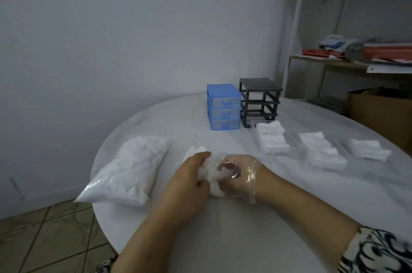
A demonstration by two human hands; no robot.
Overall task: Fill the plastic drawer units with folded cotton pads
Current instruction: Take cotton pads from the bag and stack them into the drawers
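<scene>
Left hand [191, 174] and gloved right hand [236, 174] gripping cotton wad [214, 172] on white table [223, 239], blue drawer unit [223, 110] beside empty black frame [259, 101], bagged cotton [131, 170] left, folded pads [270, 139] right.

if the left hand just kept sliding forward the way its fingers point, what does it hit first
The left hand points up and slightly right across the table. Past the cotton wad it grips, the first thing in line looks like the blue drawer unit, though depth is hard to judge.

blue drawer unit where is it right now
In the head view the blue drawer unit stands at the table's far side, touching or nearly touching the dark empty frame on its right.
</scene>
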